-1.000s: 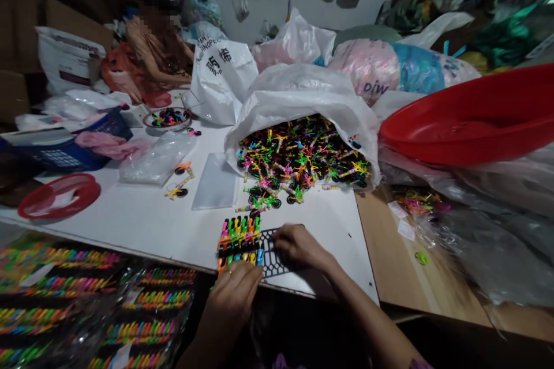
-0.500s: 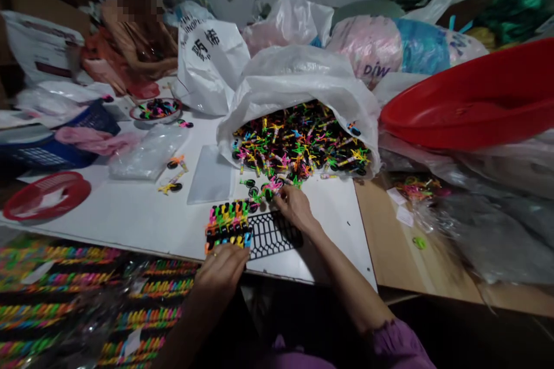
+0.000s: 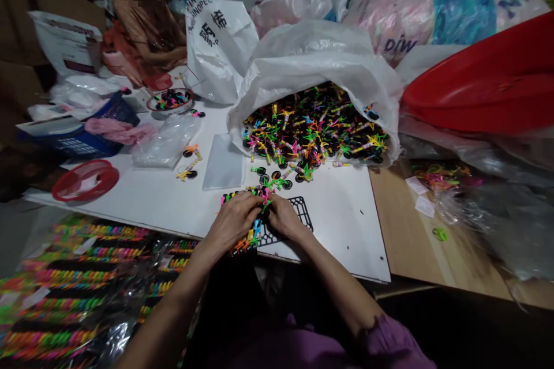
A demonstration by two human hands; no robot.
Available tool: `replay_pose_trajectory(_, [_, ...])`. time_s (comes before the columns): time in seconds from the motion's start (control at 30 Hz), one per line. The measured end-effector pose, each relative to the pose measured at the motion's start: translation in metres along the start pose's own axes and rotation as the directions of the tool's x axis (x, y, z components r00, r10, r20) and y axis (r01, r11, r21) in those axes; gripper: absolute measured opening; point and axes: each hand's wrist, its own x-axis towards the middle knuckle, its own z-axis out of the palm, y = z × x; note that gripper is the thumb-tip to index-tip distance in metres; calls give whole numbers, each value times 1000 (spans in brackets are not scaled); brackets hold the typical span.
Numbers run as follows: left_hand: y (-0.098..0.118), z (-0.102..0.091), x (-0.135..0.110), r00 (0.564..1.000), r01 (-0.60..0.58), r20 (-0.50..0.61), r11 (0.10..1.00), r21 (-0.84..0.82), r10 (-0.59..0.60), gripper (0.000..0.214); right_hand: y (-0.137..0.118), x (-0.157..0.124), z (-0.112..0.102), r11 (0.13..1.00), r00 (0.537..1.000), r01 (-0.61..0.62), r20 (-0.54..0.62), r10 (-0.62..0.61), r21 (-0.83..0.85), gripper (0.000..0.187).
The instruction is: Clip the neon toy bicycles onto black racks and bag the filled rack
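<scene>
1. My right hand (image 3: 283,216) has its fingertips pinched on a toy (image 3: 266,203), pink and green with some black, above the rack (image 3: 307,213).
2. My left hand (image 3: 236,220) meets it there, fingers bent and touching or nearly so; my own knuckles block the view, so I can't tell whether these fingers grip the toy too.
3. The rack is black and lies at the near edge of the white table (image 3: 341,202). Its left part carries packed toys (image 3: 251,235), partly under my left hand; bare bars show at its right end, beyond my right hand.
4. Just past my hands lie loose toys (image 3: 281,179) – mostly green, with black wheels – spilling from the mouth of the sack (image 3: 311,52). The sack lies on its side with a heap (image 3: 311,132) of bright toys inside.
5. Left of the loose toys lies a clear sheet (image 3: 224,164), with a few more toys beyond it.
6. Farther left are a red basket (image 3: 101,179), a blue basket (image 3: 73,141) and a bowl (image 3: 167,115) of toys; a co-worker (image 3: 149,34) sits behind them.
7. To my right, a red basin (image 3: 476,92) leans above the wooden board (image 3: 402,219).
</scene>
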Motion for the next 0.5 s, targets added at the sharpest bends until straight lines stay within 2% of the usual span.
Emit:
replay_pose_trajectory(0.17, [2, 6, -6, 998, 1, -61, 999, -53, -4, 24, 0, -2, -5, 984, 995, 66, 87, -52, -164, 27])
replay_pose_trajectory(0.33, [6, 13, -8, 990, -3, -139, 1000, 22, 6, 18, -7, -1, -6, 965, 986, 105, 155, -68, -239, 27])
replay_pose_trajectory(0.5, [14, 17, -18, 976, -87, -196, 996, 33, 92, 15, -4, -19, -1, 970, 989, 123, 104, -103, -210, 18])
